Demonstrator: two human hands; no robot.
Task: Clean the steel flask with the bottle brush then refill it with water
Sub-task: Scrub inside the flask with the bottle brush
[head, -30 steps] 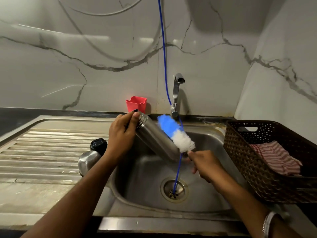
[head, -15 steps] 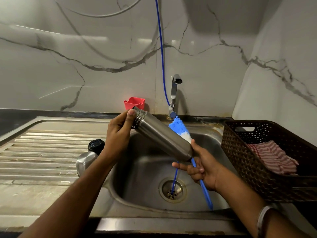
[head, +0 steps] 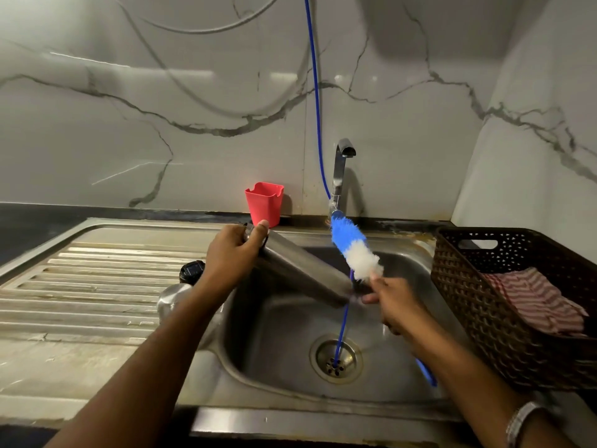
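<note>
The steel flask (head: 300,270) lies tilted over the sink basin (head: 281,344), neck up at the left, base down at the right. My left hand (head: 232,253) grips its neck end. My right hand (head: 392,302) holds the bottle brush by its blue handle, close to the flask's base. The brush head (head: 353,248), blue at the tip and white lower down, sticks up beside the flask, outside it. The handle's blue end (head: 426,373) shows below my wrist. The flask's steel cup (head: 171,299) and black stopper (head: 191,270) sit on the drainboard.
A steel tap (head: 340,169) stands behind the basin with a blue hose (head: 315,92) running down into the drain (head: 336,360). A red plastic cup (head: 264,203) is by the wall. A dark woven basket (head: 458,279) with a striped cloth (head: 533,299) sits at the right.
My right hand slid off the flask's base and swung the brush head up and out beside the flask. My left hand keeps its grip on the neck.
</note>
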